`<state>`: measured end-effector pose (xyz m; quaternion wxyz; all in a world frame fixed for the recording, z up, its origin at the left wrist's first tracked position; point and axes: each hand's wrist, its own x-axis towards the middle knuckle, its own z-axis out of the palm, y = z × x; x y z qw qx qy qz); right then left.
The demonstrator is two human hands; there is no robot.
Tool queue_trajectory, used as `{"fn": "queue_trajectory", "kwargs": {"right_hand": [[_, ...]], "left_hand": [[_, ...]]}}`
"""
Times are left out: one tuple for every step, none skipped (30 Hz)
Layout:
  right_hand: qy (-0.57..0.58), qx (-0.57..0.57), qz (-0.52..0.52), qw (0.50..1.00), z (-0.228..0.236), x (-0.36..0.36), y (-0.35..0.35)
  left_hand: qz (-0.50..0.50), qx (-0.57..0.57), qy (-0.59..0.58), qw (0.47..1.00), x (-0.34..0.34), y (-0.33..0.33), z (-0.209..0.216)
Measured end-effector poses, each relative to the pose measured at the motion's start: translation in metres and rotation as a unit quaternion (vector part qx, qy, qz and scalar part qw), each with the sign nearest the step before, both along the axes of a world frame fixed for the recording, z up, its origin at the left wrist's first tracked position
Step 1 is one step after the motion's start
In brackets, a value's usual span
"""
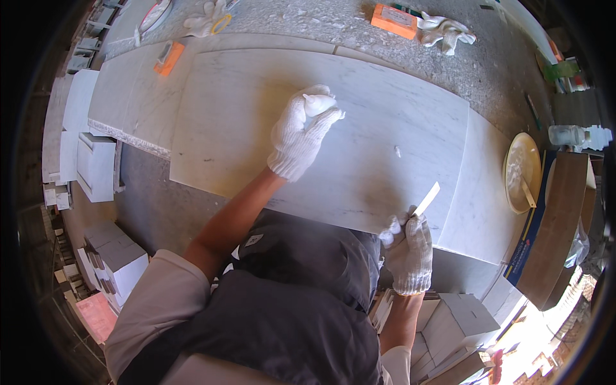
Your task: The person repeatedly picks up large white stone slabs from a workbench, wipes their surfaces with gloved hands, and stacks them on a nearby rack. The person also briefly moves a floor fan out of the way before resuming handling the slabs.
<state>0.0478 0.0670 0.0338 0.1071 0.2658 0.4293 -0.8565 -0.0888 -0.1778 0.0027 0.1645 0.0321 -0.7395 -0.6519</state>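
A large grey-veined white marble slab [321, 160] lies flat in front of me. Over its middle, my left hand [299, 131] in a white knit glove is closed, its fingers curled toward the thumb. White shows among those fingers, and I cannot make out whether it is a held thing or only glove. My right hand [410, 250], gloved too, is at the slab's near right edge. It grips a thin, pale flat stick [427, 199] that points up and away. A small white dab [397, 151] sits on the slab beyond the stick.
To the right stand a cream bowl [518, 154] with a flat stick in it, a cardboard box [558, 224] and a clear bottle [568, 135]. Orange blocks [393, 20] and loose gloves [446, 33] lie at the far side. White boxes [115, 256] are stacked low left.
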Motion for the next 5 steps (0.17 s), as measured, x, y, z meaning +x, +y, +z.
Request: {"fn": "queue_trajectory", "kwargs": {"right_hand": [[-0.044,-0.107,-0.025,0.993,-0.002,0.005,-0.004],[-0.017,-0.139,0.000,0.990,-0.003,0.007,-0.005],[-0.007,-0.132,0.018,0.991,-0.005,0.008,-0.005],[0.018,-0.045,0.056,0.997,-0.008,0.008,-0.004],[0.041,0.045,0.093,0.994,-0.013,0.005,-0.002]], "left_hand": [[-0.002,0.013,0.002,1.000,0.000,0.000,0.000],[-0.007,0.016,-0.001,1.000,0.000,0.001,0.001],[-0.011,0.019,-0.004,1.000,0.001,0.000,0.001],[-0.015,0.020,-0.006,1.000,0.001,0.000,0.002],[-0.015,0.021,-0.008,1.000,0.002,0.000,0.002]]}}
